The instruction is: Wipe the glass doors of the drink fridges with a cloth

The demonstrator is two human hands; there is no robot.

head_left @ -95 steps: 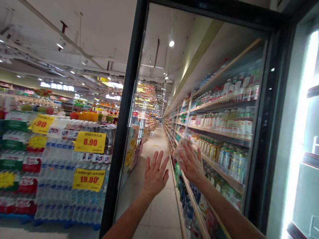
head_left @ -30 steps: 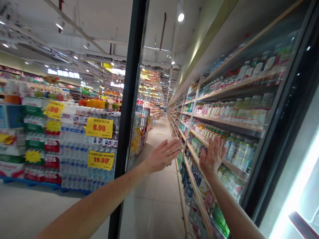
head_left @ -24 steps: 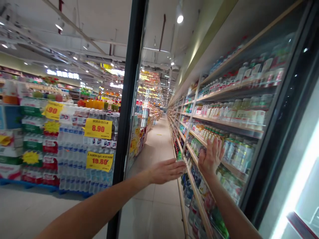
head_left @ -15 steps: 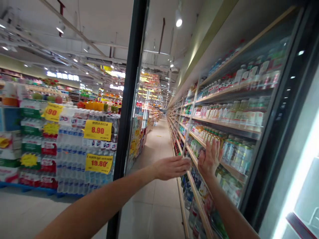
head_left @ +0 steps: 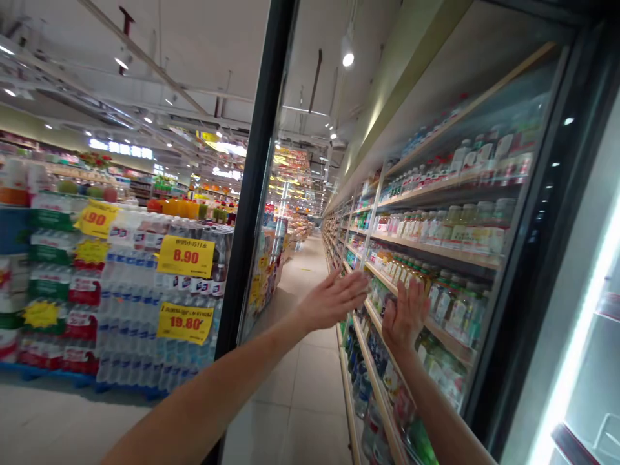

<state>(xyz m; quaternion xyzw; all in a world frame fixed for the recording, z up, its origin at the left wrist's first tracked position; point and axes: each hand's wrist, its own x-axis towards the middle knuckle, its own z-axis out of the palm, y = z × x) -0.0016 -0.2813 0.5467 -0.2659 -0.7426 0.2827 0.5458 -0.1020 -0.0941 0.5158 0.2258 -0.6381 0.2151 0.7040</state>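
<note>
My left hand (head_left: 334, 300) reaches forward with its fingers stretched out and holds nothing. To its right, my right hand (head_left: 405, 311) is raised, fingers upright and extended, also with nothing in it. Both hands are in front of a black-framed glass door (head_left: 252, 174); whether either palm touches the glass I cannot tell. Beyond the hands, shelves hold rows of bottled drinks (head_left: 458, 300), with wooden shelf edges (head_left: 436, 245) running away from me.
Stacked packs of bottled water (head_left: 128, 310) stand on a blue pallet (head_left: 87, 381) at left, under yellow price signs (head_left: 185, 257). A tiled aisle (head_left: 310, 374) stretches ahead. At far right a bright light strip (head_left: 576, 342) lines a lit cabinet.
My left hand has risen slightly and its fingers have spread, with the thumb side lifted. My right hand has dipped a little. The view has shifted slightly.
</note>
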